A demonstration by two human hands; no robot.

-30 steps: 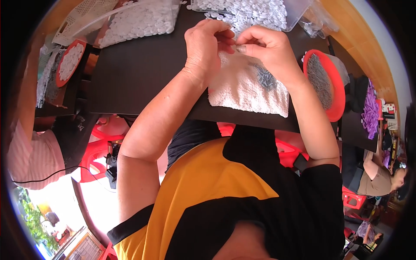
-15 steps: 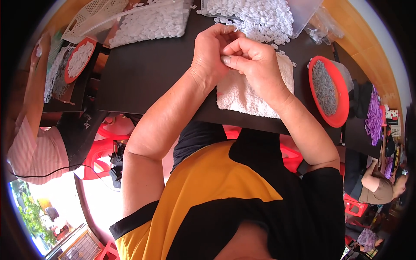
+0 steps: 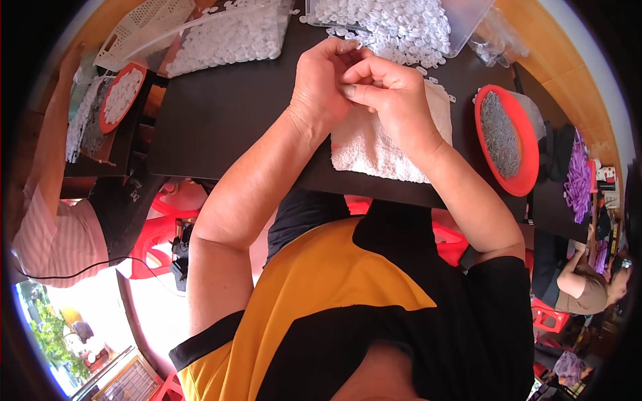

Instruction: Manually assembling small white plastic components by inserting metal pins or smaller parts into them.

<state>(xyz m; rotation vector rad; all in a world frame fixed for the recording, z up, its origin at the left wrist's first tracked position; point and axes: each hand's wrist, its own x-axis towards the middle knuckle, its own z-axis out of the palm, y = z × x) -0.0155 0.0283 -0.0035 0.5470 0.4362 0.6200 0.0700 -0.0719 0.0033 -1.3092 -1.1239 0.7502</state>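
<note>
A small assembly workshop, this: white plastic parts (image 3: 394, 30) heaped across a dark table (image 3: 227, 120), grey pieces (image 3: 500, 137) filling a red bowl (image 3: 529, 150), one co-worker (image 3: 63, 234) left, another (image 3: 582, 292) right, and purple strips (image 3: 578, 180), perhaps, out at the warped edge

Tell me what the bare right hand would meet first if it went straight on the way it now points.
The bare, curled left hand: the right hand points leftward at it and seems to touch it, though the overlap hides the exact contact and depth.
</note>
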